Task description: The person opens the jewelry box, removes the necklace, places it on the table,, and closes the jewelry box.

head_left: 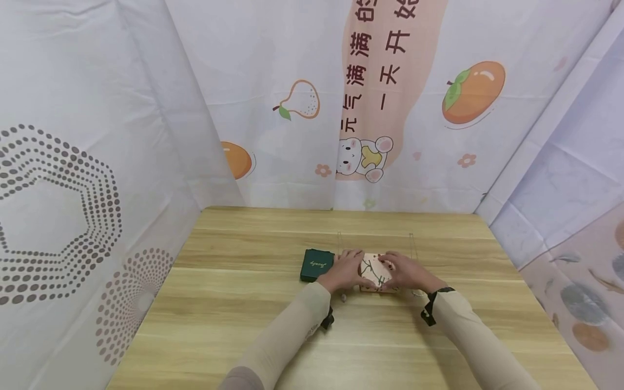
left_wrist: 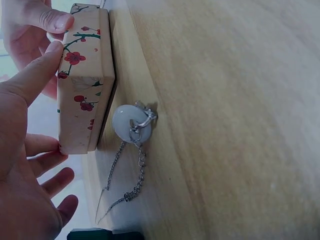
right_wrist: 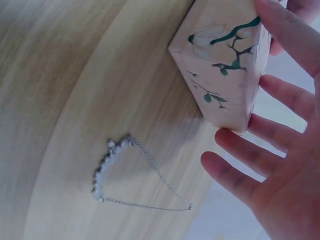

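Note:
A cream box (head_left: 374, 271) printed with red blossoms and dark branches lies on the table between both hands. My left hand (head_left: 345, 270) holds its left end, thumb at the front edge and fingers toward the back; its other fingers are spread in the left wrist view. On the opposite end, my right hand (head_left: 408, 271) grips with thumb and fingertips. Left of the box lies a chain necklace with a round white pendant (left_wrist: 125, 124). To its right rests a second necklace (right_wrist: 104, 167) with a curved, beaded front on a thin chain. The box's contents are hidden.
A dark green box (head_left: 317, 265) with gold lettering stands left of the left hand. The wood-grain table (head_left: 234, 314) ends at a printed white curtain (head_left: 292, 162) behind, with more curtains at both sides.

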The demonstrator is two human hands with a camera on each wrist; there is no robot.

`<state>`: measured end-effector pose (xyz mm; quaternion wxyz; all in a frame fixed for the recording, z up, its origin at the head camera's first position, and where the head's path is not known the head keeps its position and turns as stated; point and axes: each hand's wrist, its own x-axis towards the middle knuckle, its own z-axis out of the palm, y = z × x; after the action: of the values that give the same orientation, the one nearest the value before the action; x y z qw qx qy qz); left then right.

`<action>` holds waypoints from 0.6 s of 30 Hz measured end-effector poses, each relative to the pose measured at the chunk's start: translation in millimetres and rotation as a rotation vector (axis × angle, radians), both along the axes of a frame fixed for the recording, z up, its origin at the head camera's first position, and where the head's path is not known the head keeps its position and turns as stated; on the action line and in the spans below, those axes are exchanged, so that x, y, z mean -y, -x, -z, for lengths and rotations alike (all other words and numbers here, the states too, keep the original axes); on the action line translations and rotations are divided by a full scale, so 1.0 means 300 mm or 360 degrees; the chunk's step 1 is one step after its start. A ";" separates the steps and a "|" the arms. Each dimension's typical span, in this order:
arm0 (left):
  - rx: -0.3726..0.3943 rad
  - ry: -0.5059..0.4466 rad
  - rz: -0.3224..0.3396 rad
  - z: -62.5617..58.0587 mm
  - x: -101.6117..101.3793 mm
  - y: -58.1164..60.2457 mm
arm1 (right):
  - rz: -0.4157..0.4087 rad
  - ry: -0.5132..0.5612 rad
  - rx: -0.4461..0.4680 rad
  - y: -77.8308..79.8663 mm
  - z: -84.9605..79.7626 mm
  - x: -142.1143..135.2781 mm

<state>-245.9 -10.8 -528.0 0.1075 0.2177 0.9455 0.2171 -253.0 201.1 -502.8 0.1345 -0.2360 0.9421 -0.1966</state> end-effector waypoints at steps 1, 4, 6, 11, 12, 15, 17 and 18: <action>-0.0003 -0.0011 -0.0004 0.001 0.001 -0.001 | 0.0006 -0.0007 -0.0003 -0.003 -0.001 0.001; -0.0002 -0.0025 -0.0022 0.008 0.001 0.000 | 0.0008 -0.0032 -0.0017 -0.008 -0.004 0.008; 0.0010 -0.0040 -0.0037 0.009 -0.001 0.003 | 0.0013 -0.0049 -0.0015 -0.007 -0.007 0.012; 0.0037 -0.0092 -0.0068 0.011 -0.012 0.005 | 0.0035 -0.0047 0.0014 -0.006 -0.010 0.017; 0.0035 -0.0098 -0.0070 0.012 -0.014 0.005 | 0.0042 -0.0044 0.0020 -0.005 -0.009 0.017; 0.0037 -0.0120 -0.0082 0.009 -0.016 0.006 | 0.0055 -0.0038 0.0029 0.000 -0.008 0.018; 0.0046 -0.0128 -0.0092 0.005 -0.016 0.006 | 0.0062 -0.0041 0.0035 0.005 -0.007 0.019; 0.0053 -0.0132 -0.0098 0.003 -0.016 0.006 | 0.0067 -0.0045 0.0038 0.006 -0.007 0.019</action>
<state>-247.7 -6.0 -529.0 0.1073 0.1892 0.9400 0.2629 -254.9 195.3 -500.8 0.1448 -0.2118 0.9479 -0.1889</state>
